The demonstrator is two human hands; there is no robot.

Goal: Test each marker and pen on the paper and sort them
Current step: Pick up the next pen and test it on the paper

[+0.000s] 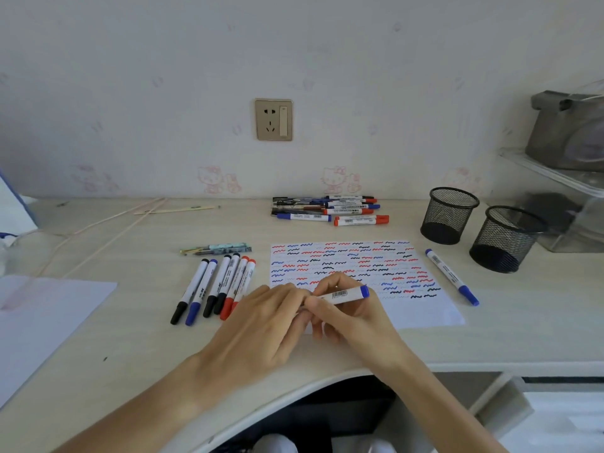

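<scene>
My right hand (346, 308) grips a white marker with a blue end (346, 294), held level over the near left corner of the paper (425, 313). My left hand (268, 325) meets it at the marker's hidden left end; its fingers close there. The paper is covered with red, blue and black squiggles. A row of several black, blue and red markers (215, 289) lies left of the paper. One blue marker (452, 277) lies right of it. A pile of markers and pens (330, 209) sits behind the paper near the wall.
Two empty black mesh cups (449, 215) (506, 238) stand at the right. A teal pen-like item (217, 249) lies above the marker row. White sheets (42, 308) lie at the left, cables (98, 230) beyond. The desk's curved front edge (294, 392) is near.
</scene>
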